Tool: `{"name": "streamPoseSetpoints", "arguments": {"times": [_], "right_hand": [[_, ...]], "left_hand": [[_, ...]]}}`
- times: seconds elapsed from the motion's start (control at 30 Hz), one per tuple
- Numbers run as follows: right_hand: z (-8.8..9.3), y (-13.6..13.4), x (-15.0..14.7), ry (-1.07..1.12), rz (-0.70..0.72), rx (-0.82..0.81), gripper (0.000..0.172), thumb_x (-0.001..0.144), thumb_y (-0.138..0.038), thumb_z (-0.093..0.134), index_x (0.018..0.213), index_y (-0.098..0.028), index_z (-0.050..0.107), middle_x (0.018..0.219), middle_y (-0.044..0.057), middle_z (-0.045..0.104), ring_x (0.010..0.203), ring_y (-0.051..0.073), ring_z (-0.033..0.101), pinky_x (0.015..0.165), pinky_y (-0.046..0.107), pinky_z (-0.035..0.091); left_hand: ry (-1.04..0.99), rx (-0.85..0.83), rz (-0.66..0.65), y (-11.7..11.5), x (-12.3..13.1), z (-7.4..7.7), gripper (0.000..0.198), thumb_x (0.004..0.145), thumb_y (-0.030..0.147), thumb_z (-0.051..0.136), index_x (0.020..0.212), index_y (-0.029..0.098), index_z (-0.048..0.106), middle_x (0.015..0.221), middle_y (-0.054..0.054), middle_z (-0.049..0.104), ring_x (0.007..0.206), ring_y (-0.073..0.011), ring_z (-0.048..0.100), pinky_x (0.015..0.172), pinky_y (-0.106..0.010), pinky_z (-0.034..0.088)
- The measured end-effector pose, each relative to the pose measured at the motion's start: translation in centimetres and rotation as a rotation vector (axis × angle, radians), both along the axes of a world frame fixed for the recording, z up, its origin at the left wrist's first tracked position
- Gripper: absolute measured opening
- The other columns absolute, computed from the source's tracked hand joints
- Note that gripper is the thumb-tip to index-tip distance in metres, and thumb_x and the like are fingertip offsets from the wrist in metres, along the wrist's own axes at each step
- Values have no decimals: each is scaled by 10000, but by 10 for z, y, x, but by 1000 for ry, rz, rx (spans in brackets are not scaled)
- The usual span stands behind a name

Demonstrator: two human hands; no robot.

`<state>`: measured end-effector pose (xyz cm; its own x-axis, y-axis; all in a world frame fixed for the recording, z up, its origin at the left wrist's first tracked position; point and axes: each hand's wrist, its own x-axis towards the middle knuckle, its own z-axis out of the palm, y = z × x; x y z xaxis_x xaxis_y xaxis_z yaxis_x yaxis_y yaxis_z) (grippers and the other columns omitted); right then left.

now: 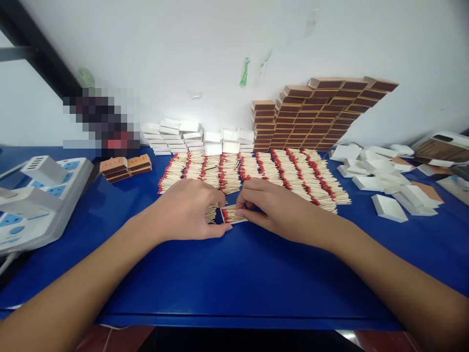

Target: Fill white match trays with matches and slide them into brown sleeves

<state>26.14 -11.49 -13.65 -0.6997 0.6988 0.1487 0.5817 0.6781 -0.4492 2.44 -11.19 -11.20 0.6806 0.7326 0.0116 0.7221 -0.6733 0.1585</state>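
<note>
A small white matchbox tray holding red-tipped matches lies on the blue table between my hands. My left hand is at the tray's left end, thumb and fingers apart, the thumb tip by the tray's near corner; some loose matches show beneath the palm. My right hand has thumb and fingertips pinched together over the tray's right part, at the matches; what the fingertips grip is too small to make out. Just beyond both hands, rows of matches with red heads are spread on the table.
Stacked brown matchboxes lean against the wall, with white trays piled to their left. Two orange-topped boxes and a power strip are at the left. Scattered white trays lie at the right. The blue table's front edge is near.
</note>
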Motion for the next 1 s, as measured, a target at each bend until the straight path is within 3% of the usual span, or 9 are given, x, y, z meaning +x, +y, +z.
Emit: {"name": "streamPoseSetpoints", "arguments": {"times": [0.17, 0.37, 0.47, 0.63, 0.77, 1.0], "right_hand": [[1, -2, -2, -8, -10, -15, 136, 1037, -246, 583, 967, -202, 691, 1000, 69, 681, 883, 201, 636, 736, 337, 469], [2, 5, 3, 45, 7, -9, 101, 996, -218, 622, 973, -217, 721, 921, 40, 681, 808, 175, 609, 687, 309, 437], [-2, 12, 4, 106, -53, -7, 79, 982, -218, 645, 941, -218, 713, 827, 12, 649, 735, 159, 569, 661, 298, 418], [-17, 31, 1, 209, -185, 202, 53, 982, -207, 657, 934, -194, 676, 860, 31, 623, 799, 183, 573, 710, 312, 434], [-25, 41, -2, 119, -182, 278, 54, 990, -197, 645, 945, -188, 673, 944, 61, 626, 908, 218, 585, 774, 336, 444], [-29, 42, -3, 70, -148, 356, 112, 1028, -195, 580, 946, -177, 655, 941, 77, 628, 898, 225, 565, 771, 344, 441]], "left_hand": [[2, 12, 5, 0, 1, 0, 298, 849, 490, 704, 900, 203, 766, 814, -25, 766, 752, -207, 690, 630, -311, 383], [5, -14, 6, 1, 0, 0, 319, 849, 488, 706, 987, 212, 786, 887, -30, 791, 826, -231, 728, 678, -326, 428], [12, -16, 1, 1, 0, -1, 327, 857, 492, 698, 1006, 215, 786, 914, -29, 795, 860, -246, 743, 698, -339, 437], [13, -6, -16, 1, 0, -4, 324, 859, 505, 697, 980, 215, 775, 896, -19, 782, 853, -242, 739, 700, -341, 430], [21, -16, -19, 0, 0, -4, 328, 867, 522, 691, 932, 208, 762, 883, -19, 773, 836, -238, 729, 693, -343, 424], [31, -20, -10, 0, 0, -3, 340, 860, 520, 700, 974, 209, 779, 904, -29, 784, 860, -251, 738, 702, -346, 436]]}}
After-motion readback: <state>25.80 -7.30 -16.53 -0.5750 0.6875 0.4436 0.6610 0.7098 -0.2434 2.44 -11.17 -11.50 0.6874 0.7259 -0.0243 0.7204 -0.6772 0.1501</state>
